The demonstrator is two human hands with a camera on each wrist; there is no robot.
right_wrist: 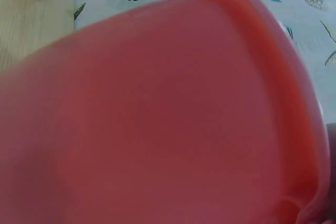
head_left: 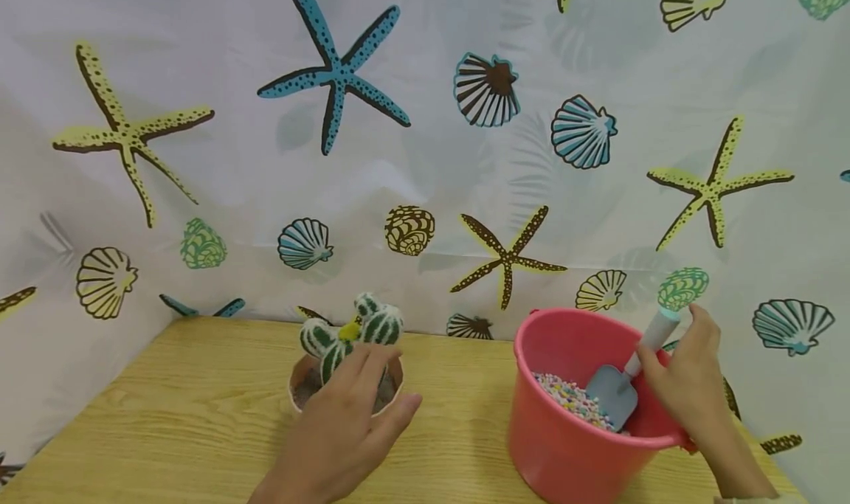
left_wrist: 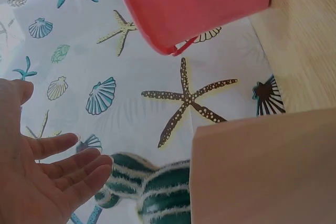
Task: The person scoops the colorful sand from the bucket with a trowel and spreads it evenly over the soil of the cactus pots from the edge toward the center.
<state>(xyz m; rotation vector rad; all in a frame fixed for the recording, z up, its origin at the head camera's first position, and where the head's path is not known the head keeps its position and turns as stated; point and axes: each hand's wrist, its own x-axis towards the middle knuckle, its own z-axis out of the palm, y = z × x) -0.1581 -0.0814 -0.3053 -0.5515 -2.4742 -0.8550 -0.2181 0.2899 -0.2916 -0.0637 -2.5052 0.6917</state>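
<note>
A small trowel [head_left: 612, 395] with a blue-grey blade and pale handle leans inside the pink bucket [head_left: 564, 452], its blade against the small multicoloured beads [head_left: 571, 401]. Over the bucket's right rim, my right hand [head_left: 687, 375] is at the handle, thumb overlapping it and index finger raised beside its top. At left stands a potted cactus [head_left: 381, 325], green with white fuzzy stripes and a yellow bit, in a light brown pot [left_wrist: 262, 166]. My left hand [head_left: 345, 423] is in front of it, fingers extended and loosely spread in the left wrist view. The bucket hides most of the right hand in its wrist view.
The wooden tabletop [head_left: 451, 415] extends between pot and bucket. Behind and at both sides hangs a white cloth [head_left: 425, 164] printed with starfish and shells. The bucket's handle [left_wrist: 186, 45] hangs by its rim.
</note>
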